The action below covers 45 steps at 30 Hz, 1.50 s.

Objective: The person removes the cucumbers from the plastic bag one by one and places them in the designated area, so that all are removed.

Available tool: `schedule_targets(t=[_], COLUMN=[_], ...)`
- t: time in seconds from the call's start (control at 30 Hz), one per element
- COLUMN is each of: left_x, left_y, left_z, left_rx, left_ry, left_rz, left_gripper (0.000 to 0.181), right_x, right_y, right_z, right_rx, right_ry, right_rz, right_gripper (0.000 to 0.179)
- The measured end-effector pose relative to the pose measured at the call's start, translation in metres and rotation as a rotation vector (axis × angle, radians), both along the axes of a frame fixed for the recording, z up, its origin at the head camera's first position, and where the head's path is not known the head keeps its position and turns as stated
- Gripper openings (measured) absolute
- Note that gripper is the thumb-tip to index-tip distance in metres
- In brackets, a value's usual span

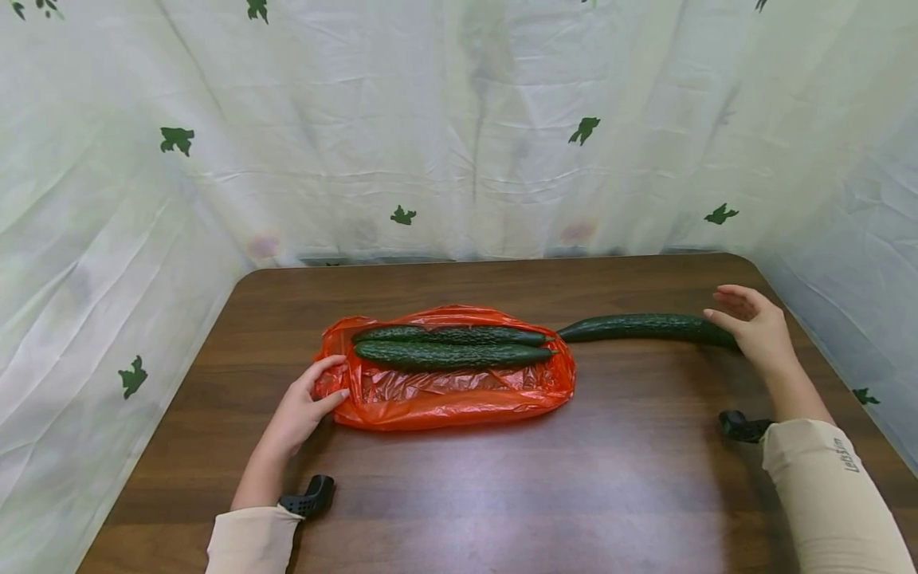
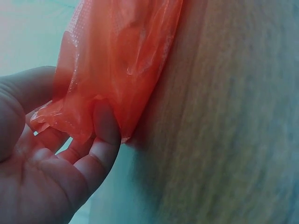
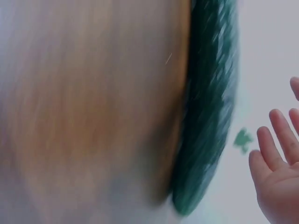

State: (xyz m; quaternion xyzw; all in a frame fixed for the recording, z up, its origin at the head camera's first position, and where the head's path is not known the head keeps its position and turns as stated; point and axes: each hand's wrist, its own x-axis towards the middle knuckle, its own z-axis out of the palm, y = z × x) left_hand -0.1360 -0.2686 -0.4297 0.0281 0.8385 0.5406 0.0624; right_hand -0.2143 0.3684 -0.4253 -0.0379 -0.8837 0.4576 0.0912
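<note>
A red plastic bag (image 1: 441, 413) lies spread on the table, its opening facing up. Two dark green cucumbers, a front one (image 1: 452, 355) and a back one (image 1: 473, 335), rest side by side within it. My left hand (image 1: 304, 408) holds the bag's left end; in the left wrist view the thin plastic (image 2: 124, 60) runs between its digits. To the right of the bag lies a third, longer cucumber (image 1: 638, 325), its tip at the bag's edge. Beside and above its right end is my right hand (image 1: 763, 331), fingers relaxed and apart from it in the right wrist view.
The brown wooden table (image 1: 516, 494) has a back edge close to a pale curtain (image 1: 445, 143) with green leaf shapes. Black wrist devices, one on the left arm (image 1: 310, 496) and one on the right (image 1: 744, 426), jut inward over the table.
</note>
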Motion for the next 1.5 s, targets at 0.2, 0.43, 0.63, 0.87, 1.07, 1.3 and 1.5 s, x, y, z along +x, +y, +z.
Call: schedule_targets(t=[0.2,0.43,0.63,0.87,1.07,1.3,1.5], left_x=[0.0,-0.001,-0.001,-0.002,-0.001,-0.001,-0.001], left_y=[0.0,-0.001,-0.001,-0.001,-0.002,-0.001,-0.001], left_z=[-0.001,-0.002,-0.003,-0.002,-0.001,-0.001,-0.001], left_rx=[-0.006,-0.016,-0.02,-0.008,-0.009,-0.019,-0.017], left_ry=[0.008,0.011,0.007,-0.006,-0.006,-0.003,-0.007], left_rz=[0.002,0.0,0.002,0.003,0.004,0.004,0.004], left_gripper=[0.052,0.053,0.053,0.053,0.053,0.053,0.053], right_x=[0.007,0.006,0.008,0.021,0.025,0.023,0.011], right_y=[-0.051,-0.092,-0.132,-0.182,-0.211,-0.231,-0.237], right_z=[0.04,0.051,0.055,0.068,0.065,0.047,0.013], right_rx=[-0.016,-0.039,-0.055,-0.092,-0.117,-0.174,-0.19], right_ry=[0.027,0.139,0.209,0.238,0.211,0.15,0.099], right_rz=[0.097,0.233,0.342,0.454,0.525,0.568,0.596], right_gripper=[0.055,0.048,0.048,0.048,0.047,0.045,0.046])
